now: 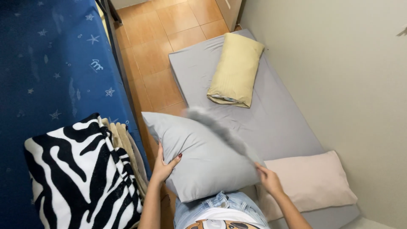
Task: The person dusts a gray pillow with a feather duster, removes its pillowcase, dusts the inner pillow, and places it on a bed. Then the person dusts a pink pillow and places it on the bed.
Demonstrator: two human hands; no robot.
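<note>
A grey pillow (199,157) stands tilted in front of my lap, over the edge of the floor mattress. My left hand (163,166) grips its left edge, thumb on the front face. My right hand (268,178) holds the pillow's right side, where a blurred grey flap of the pillowcase (220,129) stretches up and left across the pillow. The blur hides the flap's exact shape.
A grey mattress (280,123) lies on the tiled floor (157,55) along the wall, with a yellow pillow (236,70) at its far end and a pink pillow (309,180) near my right. A blue starred bed (55,63) on the left carries a zebra-patterned blanket (80,174).
</note>
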